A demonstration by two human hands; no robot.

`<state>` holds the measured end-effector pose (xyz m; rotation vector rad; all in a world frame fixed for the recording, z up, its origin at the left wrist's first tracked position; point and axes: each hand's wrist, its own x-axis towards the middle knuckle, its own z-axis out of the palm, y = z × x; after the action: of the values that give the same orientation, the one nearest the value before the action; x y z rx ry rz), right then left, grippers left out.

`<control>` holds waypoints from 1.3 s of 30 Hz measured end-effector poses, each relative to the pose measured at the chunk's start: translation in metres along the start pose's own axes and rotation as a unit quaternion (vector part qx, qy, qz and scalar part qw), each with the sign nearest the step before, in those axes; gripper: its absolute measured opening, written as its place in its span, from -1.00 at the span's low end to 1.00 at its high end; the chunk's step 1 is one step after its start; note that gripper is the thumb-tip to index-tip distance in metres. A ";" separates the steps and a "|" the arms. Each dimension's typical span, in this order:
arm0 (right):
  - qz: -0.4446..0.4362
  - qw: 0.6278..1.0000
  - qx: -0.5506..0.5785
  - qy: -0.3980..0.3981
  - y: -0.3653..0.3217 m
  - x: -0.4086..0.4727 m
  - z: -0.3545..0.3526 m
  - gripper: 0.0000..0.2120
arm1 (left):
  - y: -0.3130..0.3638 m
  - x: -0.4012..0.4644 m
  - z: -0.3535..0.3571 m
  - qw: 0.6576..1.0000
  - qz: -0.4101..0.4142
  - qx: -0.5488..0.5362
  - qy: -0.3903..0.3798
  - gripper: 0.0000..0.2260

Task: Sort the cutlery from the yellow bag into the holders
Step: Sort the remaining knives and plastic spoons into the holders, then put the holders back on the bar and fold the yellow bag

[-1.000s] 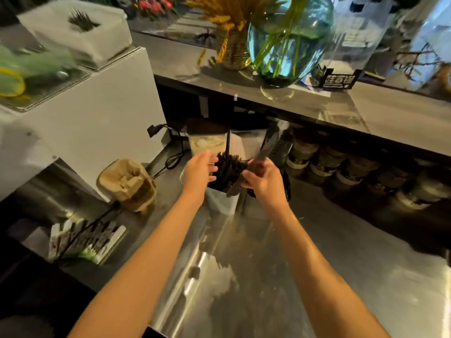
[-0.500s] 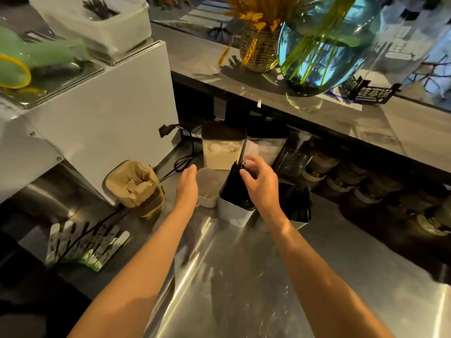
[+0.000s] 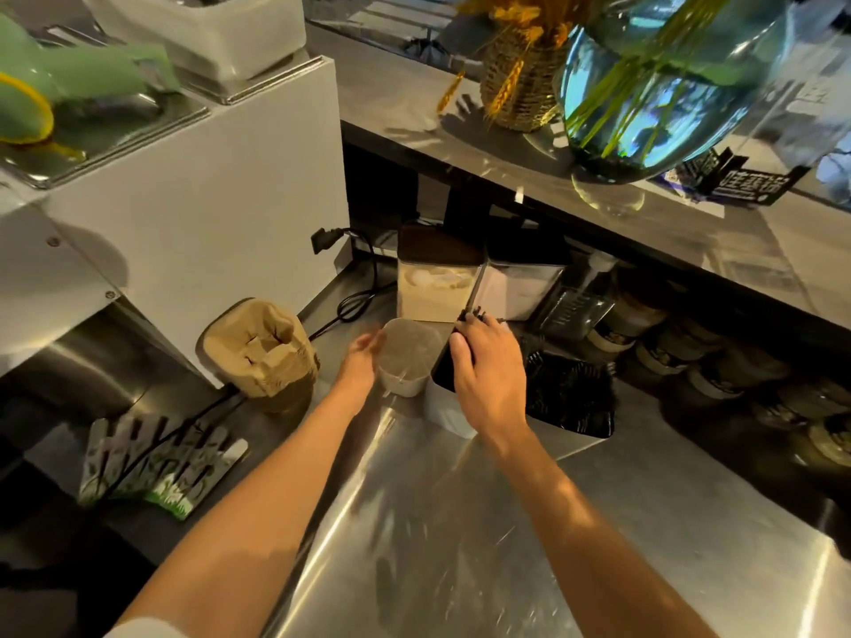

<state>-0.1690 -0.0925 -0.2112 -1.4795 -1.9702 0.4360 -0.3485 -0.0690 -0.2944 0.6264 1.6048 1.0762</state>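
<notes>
Right hand (image 3: pixel 486 370) gripping black cutlery (image 3: pixel 474 314) in white holder (image 3: pixel 444 409), left hand (image 3: pixel 364 361) relaxed beside round cup (image 3: pixel 407 356), sign writing (image 3: pixel 748 186) beyond, blurred

The counter (image 3: pixel 460 545) was brushed steel, glossy and finely scratched. At its far edge a frosted, matt plastic cup (image 3: pixel 407 356) stood, with a white matt plastic holder (image 3: pixel 444 414) just right of it, holding glossy black plastic cutlery (image 3: pixel 571 393). Left of the cup sat a crumpled brown paper bag (image 3: pixel 262 347). Above the counter, a smooth blue glass vase (image 3: pixel 654 85) shone beside a rough woven basket (image 3: pixel 515 94).
</notes>
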 end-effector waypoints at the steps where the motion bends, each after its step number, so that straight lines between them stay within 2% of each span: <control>1: 0.022 0.997 0.071 0.009 -0.006 -0.003 0.001 -0.64 | -0.005 0.002 -0.002 1.000 -0.011 -0.015 -0.023 -0.68; 4: 0.118 0.973 0.198 0.006 -0.021 -0.006 0.007 -0.69 | -0.005 -0.003 -0.004 0.997 -0.046 -0.053 -0.010 -0.84; 8: 0.140 0.968 0.208 0.032 -0.031 -0.006 0.011 -0.73 | -0.003 -0.010 -0.007 0.992 -0.074 -0.091 0.043 -0.72; 10: 0.144 0.967 0.209 0.031 -0.035 -0.006 0.011 -0.73 | -0.009 -0.012 -0.015 0.997 -0.037 -0.050 0.054 -0.72; 12: 0.148 0.968 0.203 0.021 -0.039 -0.005 0.012 -0.69 | -0.009 -0.017 -0.024 0.997 0.031 0.047 0.057 -0.74; 14: 0.150 0.966 0.211 0.012 -0.045 -0.004 0.011 -0.67 | 0.000 -0.026 -0.030 0.981 0.090 0.146 0.095 -0.74; 17: 0.144 0.963 0.229 0.006 -0.054 -0.005 0.004 -0.64 | 0.027 -0.045 -0.036 0.964 0.151 0.160 0.150 -0.67; 20: 0.136 0.949 0.284 -0.030 -0.058 -0.005 0.000 -0.56 | 0.062 -0.064 -0.036 0.946 0.206 0.189 0.164 -0.60; 24: 0.049 0.918 0.392 -0.039 -0.074 -0.004 -0.020 -0.59 | 0.109 -0.094 -0.023 0.929 0.268 0.190 0.169 -0.56; 26: 0.016 0.902 0.431 0.000 -0.079 -0.004 -0.036 -0.65 | 0.124 -0.106 -0.010 0.928 0.286 0.181 0.158 -0.57; 28: 0.021 0.895 0.444 0.043 -0.082 -0.004 -0.053 -0.69 | 0.135 -0.118 0.004 0.930 0.294 0.162 0.148 -0.58; 32: 0.067 0.892 0.440 0.079 -0.076 -0.013 -0.089 -0.60 | 0.143 -0.155 0.039 0.938 0.304 0.125 0.112 -0.56; 34: 0.142 0.872 0.458 0.099 -0.069 -0.019 -0.114 -0.60 | 0.144 -0.175 0.058 0.952 0.292 0.076 0.053 -0.54; 36: 0.215 0.835 0.493 0.112 -0.059 -0.024 -0.138 -0.64 | 0.147 -0.192 0.077 0.956 0.291 0.028 -0.012 -0.50; 39: 0.260 0.803 0.523 0.123 -0.043 -0.040 -0.181 -0.61 | 0.146 -0.217 0.114 0.962 0.247 -0.029 -0.110 -0.47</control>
<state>-0.0753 -0.1633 -0.0617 -1.1637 -0.7642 1.2445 -0.1922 -0.1448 -0.0680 1.1041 1.2469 1.3535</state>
